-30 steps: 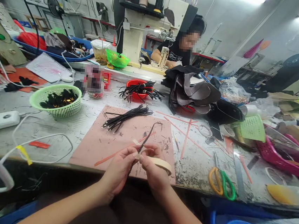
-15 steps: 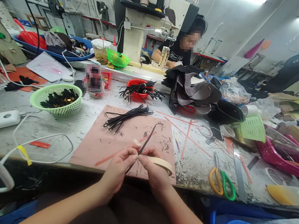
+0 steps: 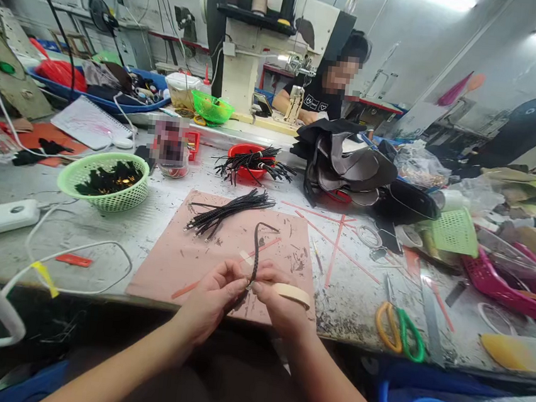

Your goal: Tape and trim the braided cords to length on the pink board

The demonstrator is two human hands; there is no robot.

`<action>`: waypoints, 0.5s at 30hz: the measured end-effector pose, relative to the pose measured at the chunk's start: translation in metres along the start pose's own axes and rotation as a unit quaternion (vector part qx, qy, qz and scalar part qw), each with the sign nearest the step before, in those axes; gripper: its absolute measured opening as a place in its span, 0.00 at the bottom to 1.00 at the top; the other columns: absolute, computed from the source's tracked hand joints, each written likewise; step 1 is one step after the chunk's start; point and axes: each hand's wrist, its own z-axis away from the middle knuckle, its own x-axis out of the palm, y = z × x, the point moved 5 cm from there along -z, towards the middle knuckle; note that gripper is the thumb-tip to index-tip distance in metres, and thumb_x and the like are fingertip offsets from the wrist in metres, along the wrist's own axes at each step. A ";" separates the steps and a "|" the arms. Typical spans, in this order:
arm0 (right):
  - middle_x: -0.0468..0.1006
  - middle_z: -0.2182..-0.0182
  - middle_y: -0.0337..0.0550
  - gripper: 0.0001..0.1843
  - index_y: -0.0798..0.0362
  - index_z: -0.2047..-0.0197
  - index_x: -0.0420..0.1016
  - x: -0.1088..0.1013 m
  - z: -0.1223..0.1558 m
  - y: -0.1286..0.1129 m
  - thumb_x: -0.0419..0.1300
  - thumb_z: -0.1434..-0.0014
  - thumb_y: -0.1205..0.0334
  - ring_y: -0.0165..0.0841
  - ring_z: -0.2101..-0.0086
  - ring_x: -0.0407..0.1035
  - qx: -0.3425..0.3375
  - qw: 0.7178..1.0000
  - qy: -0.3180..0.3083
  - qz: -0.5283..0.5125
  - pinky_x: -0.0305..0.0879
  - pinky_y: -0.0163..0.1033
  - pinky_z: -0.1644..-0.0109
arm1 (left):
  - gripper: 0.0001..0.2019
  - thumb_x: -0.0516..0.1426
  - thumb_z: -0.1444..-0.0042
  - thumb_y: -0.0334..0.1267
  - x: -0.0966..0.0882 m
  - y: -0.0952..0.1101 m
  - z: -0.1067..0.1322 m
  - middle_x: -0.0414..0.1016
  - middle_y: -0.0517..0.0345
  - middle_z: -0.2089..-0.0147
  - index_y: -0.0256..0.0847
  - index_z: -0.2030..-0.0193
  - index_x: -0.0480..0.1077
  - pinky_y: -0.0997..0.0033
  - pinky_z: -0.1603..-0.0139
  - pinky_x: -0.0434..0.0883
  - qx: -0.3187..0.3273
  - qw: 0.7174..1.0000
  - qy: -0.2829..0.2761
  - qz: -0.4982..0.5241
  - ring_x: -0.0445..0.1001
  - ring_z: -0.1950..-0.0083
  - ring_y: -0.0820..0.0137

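Both my hands meet over the near edge of a pink mat (image 3: 182, 256). My left hand (image 3: 211, 300) pinches a black braided cord (image 3: 257, 250) that rises from my fingers and bends over at its top. My right hand (image 3: 280, 300) pinches the same cord from the other side, and a roll of beige tape (image 3: 294, 294) sits around its fingers. A bundle of similar black cords (image 3: 226, 213) lies on the mat beyond my hands.
A green basket (image 3: 106, 182) of dark pieces stands at left, a red bowl (image 3: 246, 158) of black cords behind the mat. Dark leather pieces (image 3: 347, 164) are piled at centre right. Scissors (image 3: 400, 327) lie at right. A person sits at a sewing machine (image 3: 253, 54) opposite.
The cord's free end has swung from leaning right to standing more upright with a bent tip. My hands stayed close together at the mat's near edge.
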 end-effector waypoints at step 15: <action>0.71 0.68 0.40 0.05 0.49 0.74 0.76 0.008 0.002 -0.010 0.63 0.53 0.58 0.33 0.63 0.66 -0.033 0.996 -0.046 0.066 0.64 0.38 0.58 | 0.20 0.69 0.68 0.36 0.007 0.003 0.002 0.65 0.68 0.79 0.38 0.78 0.59 0.82 0.79 0.56 -0.032 0.995 -0.029 0.088 0.59 0.80 0.82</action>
